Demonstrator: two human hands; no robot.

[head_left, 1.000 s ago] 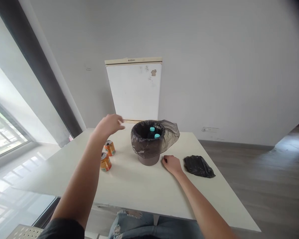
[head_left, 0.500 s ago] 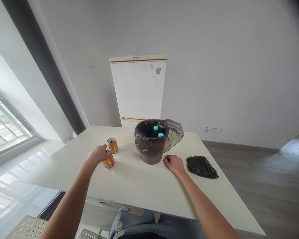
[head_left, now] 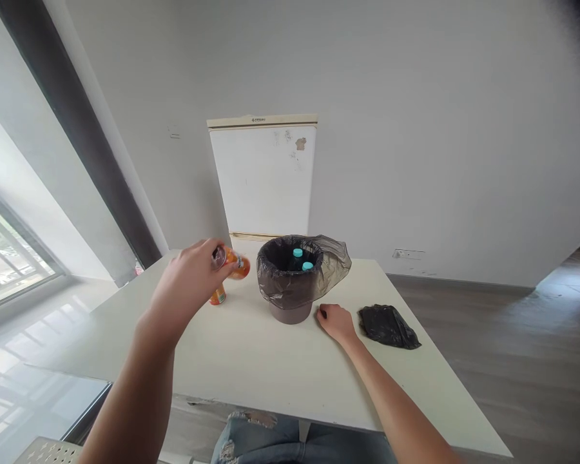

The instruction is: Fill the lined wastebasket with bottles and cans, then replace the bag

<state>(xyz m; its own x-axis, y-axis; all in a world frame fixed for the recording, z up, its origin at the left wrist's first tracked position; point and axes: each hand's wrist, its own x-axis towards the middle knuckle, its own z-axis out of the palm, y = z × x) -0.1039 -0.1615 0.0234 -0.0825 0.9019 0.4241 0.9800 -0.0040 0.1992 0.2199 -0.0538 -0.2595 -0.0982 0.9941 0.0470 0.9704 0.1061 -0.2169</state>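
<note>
An orange can (head_left: 238, 265) is gripped in my left hand (head_left: 189, 278), raised above the table and tipped on its side. Below it, mostly hidden by my hand and the held can, a second orange can (head_left: 218, 296) stands on the table. A bin (head_left: 290, 314) lined with a dark translucent bag (head_left: 285, 287) is to the right of the cans. Two bottles with teal caps, one farther back (head_left: 297, 253) and one nearer (head_left: 308, 265), are inside it. My right hand (head_left: 336, 322) rests curled on the table beside the bin's base, its fingers closed; anything inside them is hidden.
A crumpled black bag (head_left: 388, 326) lies on the white table (head_left: 265, 367), right of my right hand. Behind the table stands a white fridge (head_left: 263, 180) against the wall. A window is at the far left, and part of a perforated seat (head_left: 48, 451) shows at lower left.
My left hand has lifted the nearer can off the table, tilted it and moved it up and right toward the bin. My right hand stays beside the bin. The view has shifted slightly.
</note>
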